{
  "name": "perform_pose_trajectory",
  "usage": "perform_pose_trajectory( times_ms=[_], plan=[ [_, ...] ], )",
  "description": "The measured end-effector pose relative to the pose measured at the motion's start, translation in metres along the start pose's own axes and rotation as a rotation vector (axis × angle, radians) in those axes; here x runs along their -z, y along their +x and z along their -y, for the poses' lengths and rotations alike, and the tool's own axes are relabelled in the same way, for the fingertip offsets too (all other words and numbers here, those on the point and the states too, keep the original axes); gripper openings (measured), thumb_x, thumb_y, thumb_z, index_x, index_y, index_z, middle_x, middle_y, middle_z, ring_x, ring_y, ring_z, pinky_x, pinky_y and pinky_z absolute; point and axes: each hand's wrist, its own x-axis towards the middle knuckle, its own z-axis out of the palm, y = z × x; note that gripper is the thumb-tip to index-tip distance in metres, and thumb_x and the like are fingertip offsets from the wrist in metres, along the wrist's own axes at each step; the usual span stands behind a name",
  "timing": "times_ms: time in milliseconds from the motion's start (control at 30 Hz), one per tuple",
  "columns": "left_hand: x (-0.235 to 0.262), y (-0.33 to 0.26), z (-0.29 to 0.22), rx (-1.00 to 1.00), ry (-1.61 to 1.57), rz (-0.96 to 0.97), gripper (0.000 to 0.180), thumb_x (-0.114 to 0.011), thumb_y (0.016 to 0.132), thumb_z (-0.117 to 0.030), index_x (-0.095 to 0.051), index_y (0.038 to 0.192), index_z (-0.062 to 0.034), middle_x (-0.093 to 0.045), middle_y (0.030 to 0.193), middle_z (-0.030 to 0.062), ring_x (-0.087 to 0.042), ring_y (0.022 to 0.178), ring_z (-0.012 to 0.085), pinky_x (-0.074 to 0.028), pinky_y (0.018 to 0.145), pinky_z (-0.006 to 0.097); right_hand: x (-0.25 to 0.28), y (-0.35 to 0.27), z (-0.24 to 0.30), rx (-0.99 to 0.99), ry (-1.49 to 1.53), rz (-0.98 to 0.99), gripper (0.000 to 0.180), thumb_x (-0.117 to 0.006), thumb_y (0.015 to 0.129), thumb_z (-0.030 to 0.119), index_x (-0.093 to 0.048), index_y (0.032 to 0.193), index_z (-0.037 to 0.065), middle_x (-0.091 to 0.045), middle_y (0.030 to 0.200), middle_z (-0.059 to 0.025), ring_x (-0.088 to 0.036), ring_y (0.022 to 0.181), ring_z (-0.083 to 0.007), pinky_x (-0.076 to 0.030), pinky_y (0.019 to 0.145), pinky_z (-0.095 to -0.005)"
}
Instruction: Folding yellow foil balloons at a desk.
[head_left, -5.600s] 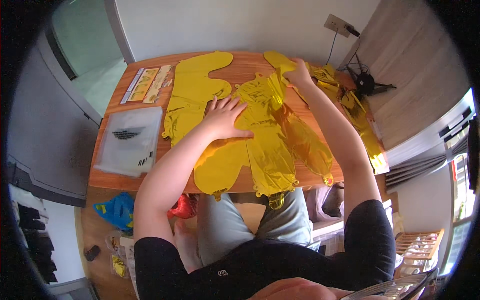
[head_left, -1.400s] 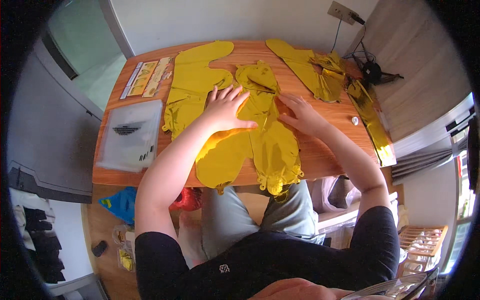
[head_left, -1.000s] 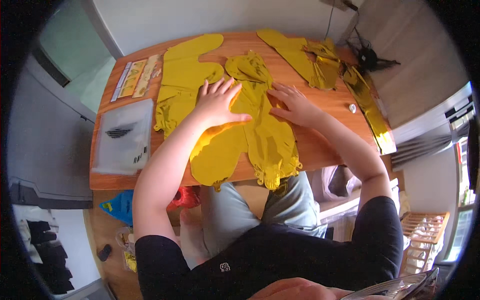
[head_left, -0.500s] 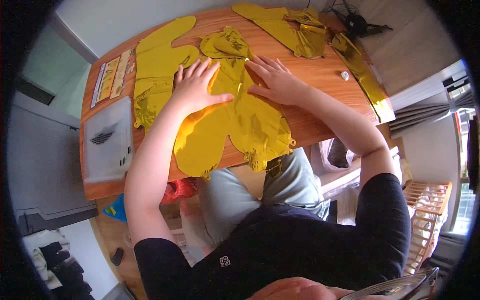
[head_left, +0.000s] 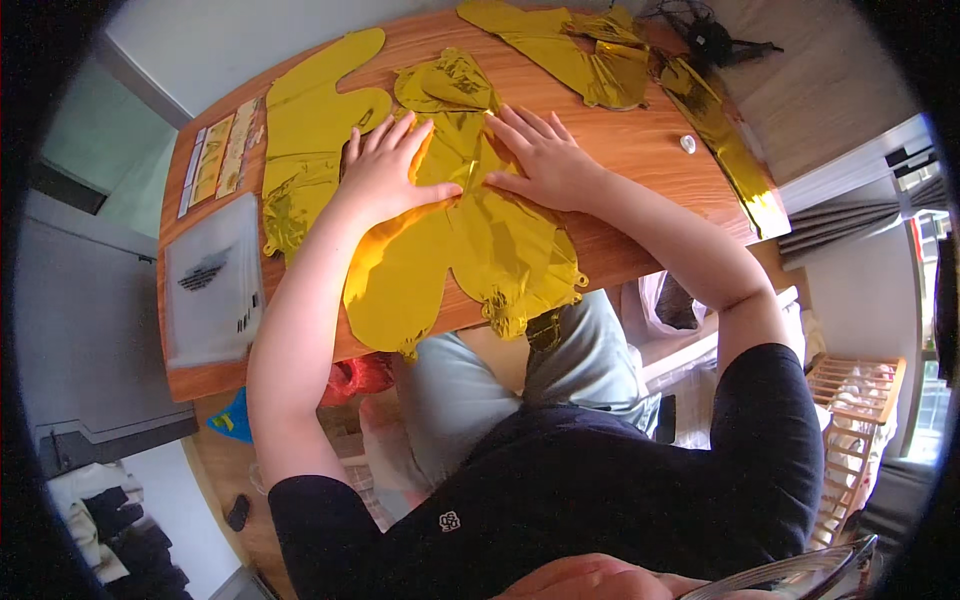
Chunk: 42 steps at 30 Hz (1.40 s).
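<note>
Left hand [head_left: 385, 170] and right hand [head_left: 540, 160] lie open, palms flat on the gold foil balloon [head_left: 470, 240] at the wooden table [head_left: 640, 150] front edge; flattening seems underway, and the next pass likely needs firm outward strokes

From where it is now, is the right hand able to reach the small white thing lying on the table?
Probably yes. The right hand lies flat on the gold foil balloon, and the small white thing sits to its right on bare table with nothing between them.
</note>
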Motion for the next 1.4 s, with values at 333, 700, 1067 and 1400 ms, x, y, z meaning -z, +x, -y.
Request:
perform_pose_trajectory(
  times_ms=[333, 700, 1067, 1400],
  plan=[
    [-0.011, 0.005, 0.026, -0.003, -0.454, -0.105, 0.100, -0.069, 0.082, -0.074, -0.037, 0.155, -0.0132, -0.035, 0.162, 0.0188, -0.029, 0.153, 0.0362, -0.015, 0.123, 0.059, -0.007, -0.003, -0.001, 0.042, -0.025, -0.097, 0.087, -0.052, 0.097, 0.066, -0.025, 0.162, 0.016, -0.033, 0.163, -0.0225, -0.029, 0.152, -0.0385, -0.021, 0.122, -0.0596],
    [0.041, 0.052, 0.000, -0.125, -0.325, -0.064, 0.039, -0.058, 0.103, -0.034, -0.060, 0.138, -0.0161, -0.055, 0.149, 0.0087, -0.048, 0.141, 0.0284, -0.033, 0.117, 0.054, -0.008, -0.002, 0.001, 0.025, 0.014, -0.098, 0.090, -0.049, 0.095, 0.070, -0.024, 0.163, 0.016, -0.032, 0.164, -0.0204, -0.028, 0.153, -0.0375, -0.020, 0.123, -0.0596],
    [-0.003, 0.128, -0.026, -0.134, -0.254, -0.206, 0.026, -0.067, 0.093, -0.027, -0.072, 0.114, -0.0133, -0.072, 0.117, 0.0073, -0.066, 0.114, 0.0292, -0.047, 0.101, 0.049, -0.013, -0.004, -0.005, 0.012, 0.002, -0.082, 0.090, -0.049, 0.095, 0.070, -0.024, 0.163, 0.016, -0.033, 0.164, -0.0186, -0.028, 0.152, -0.0372, -0.020, 0.122, -0.0615],
    [-0.010, 0.133, -0.032, -0.140, -0.396, -0.263, 0.020, -0.069, 0.093, -0.021, -0.073, 0.108, -0.0079, -0.073, 0.107, 0.0114, -0.070, 0.098, 0.0308, -0.056, 0.084, 0.041, -0.008, -0.004, -0.003, 0.015, 0.003, -0.087, 0.091, -0.046, 0.095, 0.072, -0.023, 0.163, 0.017, -0.033, 0.164, -0.0201, -0.029, 0.152, -0.0379, -0.019, 0.123, -0.0616]
  ],
)
